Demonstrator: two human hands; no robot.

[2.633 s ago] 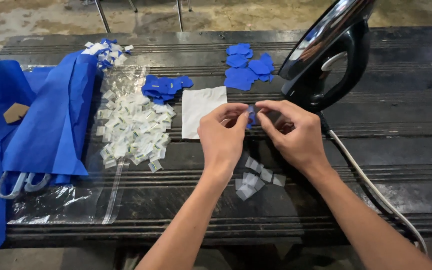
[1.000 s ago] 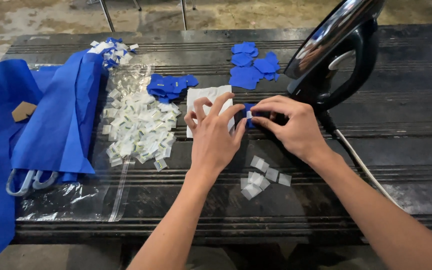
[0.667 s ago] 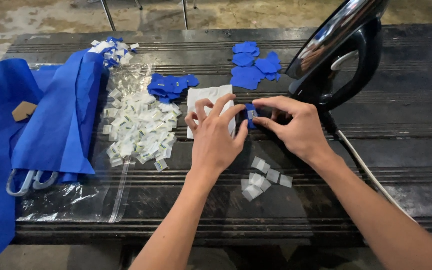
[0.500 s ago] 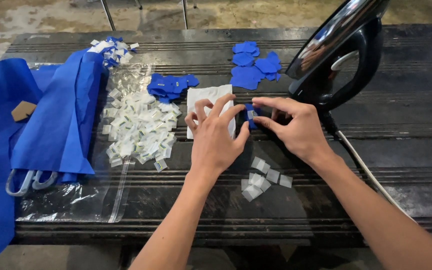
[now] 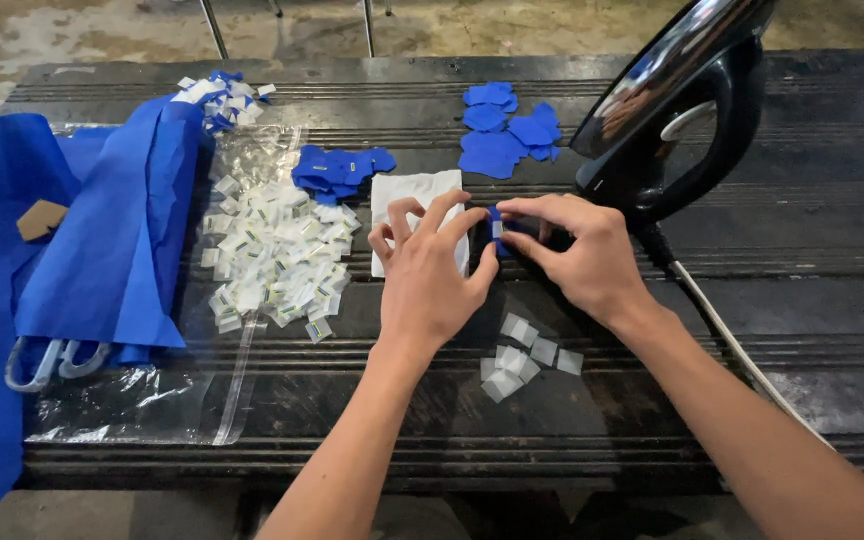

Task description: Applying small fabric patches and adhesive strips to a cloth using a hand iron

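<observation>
Both hands — left (image 5: 430,272), right (image 5: 577,258) — pinch one small blue piece (image 5: 496,226) together

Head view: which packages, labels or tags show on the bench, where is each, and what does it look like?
Pile of small labels: left of the hands, white squares, lying on the bag.
Clear plastic bag: flat, bench's left front.
Cardboard tag: tan, on the blue fabric, far left.
Small translucent squares: between the wrists.
Small blue piece with a white label: pinched by left hand and right hand.
</observation>
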